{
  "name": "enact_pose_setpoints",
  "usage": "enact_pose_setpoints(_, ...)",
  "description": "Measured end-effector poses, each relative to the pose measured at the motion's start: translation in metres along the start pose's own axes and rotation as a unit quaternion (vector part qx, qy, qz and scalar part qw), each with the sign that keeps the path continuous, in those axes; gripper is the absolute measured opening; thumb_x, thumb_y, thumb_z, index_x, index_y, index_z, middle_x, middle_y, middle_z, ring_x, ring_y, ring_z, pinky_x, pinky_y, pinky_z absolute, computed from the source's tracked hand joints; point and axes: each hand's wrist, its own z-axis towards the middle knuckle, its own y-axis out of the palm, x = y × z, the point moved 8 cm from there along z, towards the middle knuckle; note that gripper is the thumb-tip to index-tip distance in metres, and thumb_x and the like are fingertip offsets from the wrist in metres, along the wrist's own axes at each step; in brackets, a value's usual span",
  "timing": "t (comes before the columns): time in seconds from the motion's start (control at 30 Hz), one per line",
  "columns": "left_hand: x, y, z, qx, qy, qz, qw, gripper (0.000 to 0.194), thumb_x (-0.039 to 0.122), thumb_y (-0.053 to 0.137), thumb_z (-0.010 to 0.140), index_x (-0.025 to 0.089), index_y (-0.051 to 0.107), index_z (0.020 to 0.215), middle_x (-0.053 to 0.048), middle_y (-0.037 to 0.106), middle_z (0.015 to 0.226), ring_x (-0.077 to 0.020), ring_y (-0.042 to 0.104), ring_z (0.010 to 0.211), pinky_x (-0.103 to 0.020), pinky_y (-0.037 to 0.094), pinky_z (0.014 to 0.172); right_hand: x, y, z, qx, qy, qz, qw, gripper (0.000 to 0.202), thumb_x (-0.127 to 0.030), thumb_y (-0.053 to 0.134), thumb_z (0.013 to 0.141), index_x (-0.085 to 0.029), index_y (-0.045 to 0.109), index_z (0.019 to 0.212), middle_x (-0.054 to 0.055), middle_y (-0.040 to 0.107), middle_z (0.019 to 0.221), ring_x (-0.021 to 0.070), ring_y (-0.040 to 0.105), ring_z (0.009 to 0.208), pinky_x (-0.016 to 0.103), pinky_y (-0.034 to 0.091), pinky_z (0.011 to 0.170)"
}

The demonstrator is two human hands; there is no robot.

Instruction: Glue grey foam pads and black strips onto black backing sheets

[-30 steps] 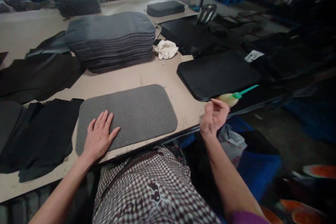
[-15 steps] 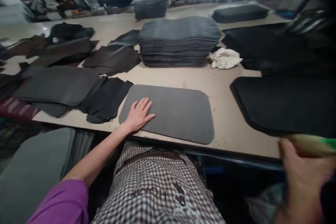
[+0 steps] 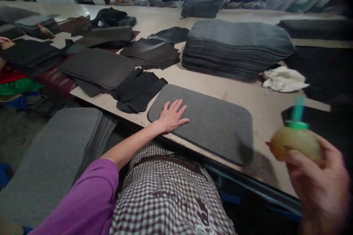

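My left hand [image 3: 172,116] lies flat with fingers spread on the left part of a grey rounded panel [image 3: 212,121] at the table's front edge. Raised at the right, my right hand [image 3: 317,172] is wrapped round a yellowish squeeze bottle [image 3: 296,143] with a green nozzle pointing up. The bottle is right of the panel, not touching it, and a shadow falls on the panel's right end. Behind the panel stands a tall stack of dark grey panels [image 3: 234,49], with a crumpled white cloth [image 3: 284,79] beside it.
Black cut pieces [image 3: 138,90] and dark sheets [image 3: 97,67] lie left on the table [image 3: 209,83]. More grey panels [image 3: 57,147] hang below the table edge at the lower left. Another person's hand [image 3: 5,43] shows at the far left. A black panel lies partly behind the bottle.
The view has swung to the right-tilted side, shifting the table contents rightward. My right hand has lifted the bottle, whose nozzle now points up instead of sideways. My left hand stays on the panel.
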Motion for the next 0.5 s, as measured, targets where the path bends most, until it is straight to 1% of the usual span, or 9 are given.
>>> enact_pose_setpoints(0.03,0.002,-0.002,-0.001,0.006,0.007,-0.002,1.0,0.073,0.064,0.031,0.106,0.018,0.04,0.163,-0.015,0.024,0.175,-0.0305,0.025,0.161,-0.054,0.024,0.127,-0.003,0.026,-0.001,-0.037,0.024,0.016,0.999,0.08,-0.044,0.098,0.051,-0.032,0.074,0.126,0.012,0.07,0.127,0.0363,0.07,0.107,0.06,0.056,0.099)
enact_pose_setpoints(0.07,0.004,-0.002,-0.003,0.009,0.017,-0.005,1.0,0.073,0.064,0.031,0.106,0.02,0.04,0.163,-0.014,0.024,0.175,-0.03,0.025,0.161,-0.054,0.023,0.127,-0.008,0.052,-0.003,-0.072,0.038,0.032,0.996,0.078,-0.041,0.098,0.051,-0.031,0.074,0.125,0.011,0.07,0.125,0.0342,0.069,0.108,0.057,0.054,0.102)
enact_pose_setpoints(0.1,0.006,-0.002,-0.004,0.009,0.029,-0.011,0.999,0.073,0.065,0.03,0.106,0.021,0.04,0.163,-0.014,0.025,0.175,-0.0292,0.025,0.161,-0.054,0.023,0.127,-0.015,0.079,-0.006,-0.111,0.045,0.055,0.991,0.075,-0.041,0.096,0.053,-0.029,0.074,0.124,0.01,0.071,0.122,0.0322,0.069,0.107,0.054,0.055,0.102)
enact_pose_setpoints(0.2,0.006,0.003,-0.008,-0.005,0.045,-0.035,0.998,0.073,0.068,0.031,0.105,0.023,0.043,0.161,-0.012,0.035,0.171,-0.0279,0.03,0.159,-0.052,0.021,0.128,-0.041,0.157,-0.018,-0.213,0.037,0.092,0.972,0.072,-0.042,0.093,0.063,-0.026,0.069,0.129,0.007,0.072,0.115,0.0277,0.07,0.1,0.043,0.06,0.089)
enact_pose_setpoints(0.27,0.003,0.005,-0.01,-0.001,0.046,-0.051,0.998,0.072,0.069,0.032,0.104,0.024,0.047,0.157,-0.012,0.039,0.169,-0.0285,0.032,0.158,-0.053,0.02,0.128,-0.053,0.202,-0.028,-0.269,0.028,0.089,0.959,0.066,-0.046,0.09,0.069,-0.025,0.067,0.128,0.007,0.072,0.113,0.027,0.07,0.098,0.038,0.061,0.083)
enact_pose_setpoints(0.37,0.0,0.008,-0.013,0.014,0.049,-0.071,0.996,0.07,0.069,0.032,0.104,0.025,0.05,0.154,-0.01,0.046,0.165,-0.0282,0.035,0.157,-0.053,0.017,0.129,-0.066,0.254,-0.04,-0.338,-0.011,0.058,0.939,0.06,-0.055,0.083,0.077,-0.026,0.065,0.126,0.006,0.071,0.112,0.0273,0.069,0.099,0.038,0.06,0.081)
enact_pose_setpoints(0.43,0.0,0.01,-0.014,0.014,0.05,-0.086,0.995,0.069,0.069,0.032,0.104,0.025,0.048,0.155,-0.01,0.049,0.163,-0.0273,0.037,0.155,-0.052,0.015,0.13,-0.074,0.279,-0.046,-0.381,-0.062,0.017,0.922,0.06,-0.06,0.079,0.081,-0.027,0.062,0.128,0.006,0.07,0.114,0.0271,0.068,0.1,0.039,0.059,0.083)
enact_pose_setpoints(0.5,0.0,0.012,-0.014,0.005,0.04,-0.107,0.993,0.07,0.068,0.033,0.104,0.024,0.045,0.157,-0.009,0.048,0.164,-0.0272,0.039,0.154,-0.05,0.019,0.13,-0.081,0.299,-0.052,-0.416,-0.115,-0.036,0.901,0.061,-0.062,0.077,0.083,-0.027,0.06,0.13,0.005,0.07,0.113,0.0269,0.067,0.097,0.041,0.057,0.085)
